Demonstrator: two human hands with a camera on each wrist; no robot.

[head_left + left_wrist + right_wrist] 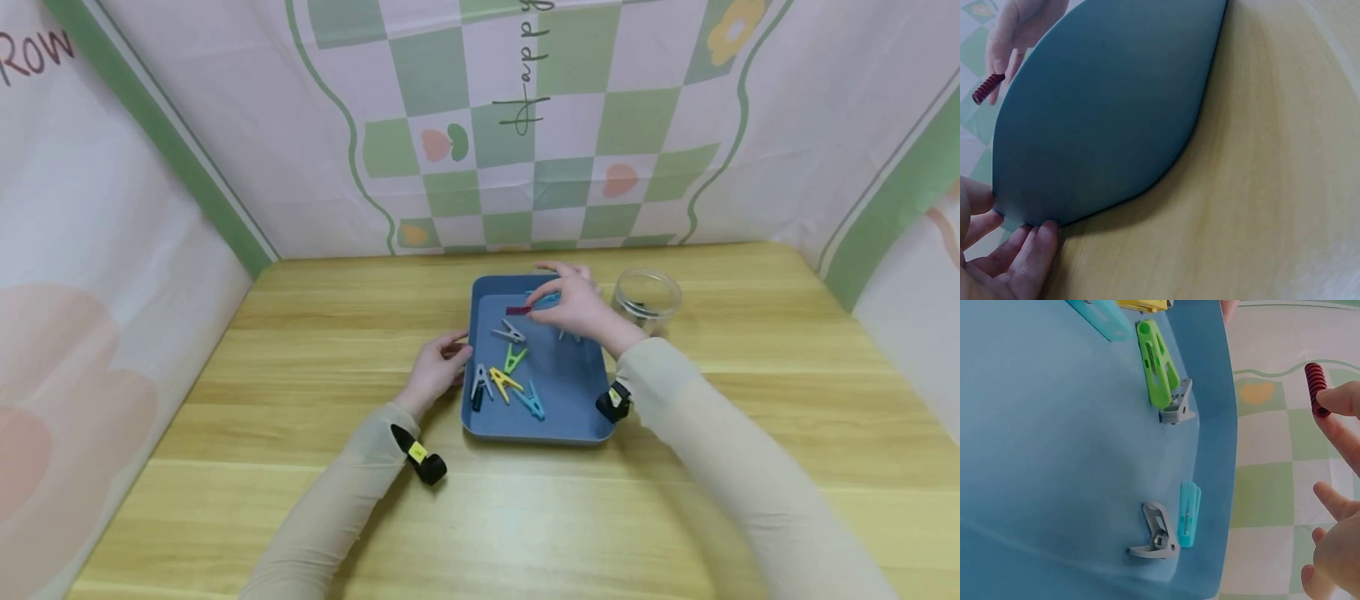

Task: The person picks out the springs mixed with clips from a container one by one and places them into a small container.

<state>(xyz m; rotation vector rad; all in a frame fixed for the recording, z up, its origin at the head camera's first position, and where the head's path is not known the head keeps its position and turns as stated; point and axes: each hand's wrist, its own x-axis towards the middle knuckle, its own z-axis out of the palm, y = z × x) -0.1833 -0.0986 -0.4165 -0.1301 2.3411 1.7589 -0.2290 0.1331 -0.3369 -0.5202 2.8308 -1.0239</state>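
A small red coil spring (1316, 389) is pinched between the thumb and forefinger of my right hand (573, 307), above the far part of the blue tray (566, 429). My left hand (437, 367) holds the tray's left side, fingertips (1041, 234) against its outer wall. Inside the tray lie a green clothespin (1155, 365), a yellow clothespin (504, 382), a blue clothespin (532, 402) and a grey clothespin (510, 332). Another grey clothespin (481, 381) lies near the left wall beside a black spring (477, 398). More blue and grey clothespins sit partly hidden under my right hand.
A clear round jar (647, 300) with dark pieces inside stands just right of the tray, close to my right forearm. The wooden table (337, 333) meets a patterned cloth (502, 183) at its back edge. Each wrist wears a black camera strap.
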